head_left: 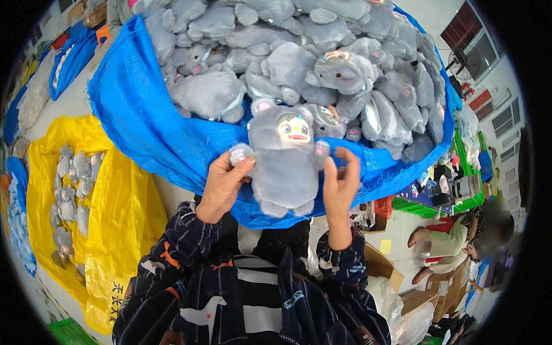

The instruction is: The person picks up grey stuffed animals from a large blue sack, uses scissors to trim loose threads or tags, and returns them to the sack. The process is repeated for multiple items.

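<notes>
At centre frame, a grey plush doll [284, 158] with a painted face is held upright, facing the camera, between both hands in front of a large blue sack [144, 121]. Left hand [223, 185]: fingers closed around the doll's pink-padded paw on that side, thumb pressed against the paw. Right hand [340, 183]: fingers curled at the doll's other paw and flank, gripping its side; the fingertips reach up beside the paw. Both forearms enter from the lower edge in dark patterned sleeves [190, 241].

Behind the doll, the sack is filled to the top with a heap of grey dolls [322, 63] of the same kind, lying in all directions, most face down or sideways. The held doll overlaps the sack's near rim and sits just below the heap.

At left, a yellow sack [115, 218] lies open on the floor, with a smaller cluster of grey dolls [72, 190] inside it. At right, beyond the blue sack, stand green crates [420, 206]. Lower right, another person [460, 238] sits low near cardboard boxes [391, 270], well apart from the held doll.
</notes>
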### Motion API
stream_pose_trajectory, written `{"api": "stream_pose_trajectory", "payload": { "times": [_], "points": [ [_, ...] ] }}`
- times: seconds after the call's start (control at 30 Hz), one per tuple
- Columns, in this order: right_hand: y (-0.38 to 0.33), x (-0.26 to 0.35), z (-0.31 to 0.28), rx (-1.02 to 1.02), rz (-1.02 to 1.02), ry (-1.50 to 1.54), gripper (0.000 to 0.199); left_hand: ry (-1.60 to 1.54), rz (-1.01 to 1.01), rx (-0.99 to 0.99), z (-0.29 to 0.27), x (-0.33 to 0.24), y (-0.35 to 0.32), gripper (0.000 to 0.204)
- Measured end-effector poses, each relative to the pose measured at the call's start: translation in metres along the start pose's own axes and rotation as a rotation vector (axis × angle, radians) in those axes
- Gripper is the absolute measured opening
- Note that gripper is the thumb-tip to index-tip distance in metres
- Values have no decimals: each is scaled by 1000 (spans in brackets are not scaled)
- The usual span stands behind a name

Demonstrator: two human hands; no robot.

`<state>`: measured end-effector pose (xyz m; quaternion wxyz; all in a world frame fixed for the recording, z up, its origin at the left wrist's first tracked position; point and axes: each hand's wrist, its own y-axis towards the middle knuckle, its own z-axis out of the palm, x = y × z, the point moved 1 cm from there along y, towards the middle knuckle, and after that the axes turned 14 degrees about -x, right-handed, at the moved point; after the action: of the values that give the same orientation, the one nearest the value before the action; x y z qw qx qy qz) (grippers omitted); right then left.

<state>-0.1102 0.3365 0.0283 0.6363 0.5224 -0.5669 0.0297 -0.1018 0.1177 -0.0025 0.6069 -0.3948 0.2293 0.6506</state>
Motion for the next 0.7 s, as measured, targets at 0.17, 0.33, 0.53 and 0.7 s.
{"api": "stream_pose_trajectory", "payload": {
  "times": [0.17,0.33,0.53,0.7],
  "points": [
    [-1,58,1,292,-441,39,39,-25,-18,174,2,-9,-1,26],
    [-1,66,24,396,-549,-11,38,59,-8,240,0,-15,-2,27],
    [-2,64,29,436,-565,-55,39,90,-31,273,-2,-18,-2,28],
    [-3,59,34,425,-599,-9,39,184,-25,296,1,-23,-1,26]
  ]
}}
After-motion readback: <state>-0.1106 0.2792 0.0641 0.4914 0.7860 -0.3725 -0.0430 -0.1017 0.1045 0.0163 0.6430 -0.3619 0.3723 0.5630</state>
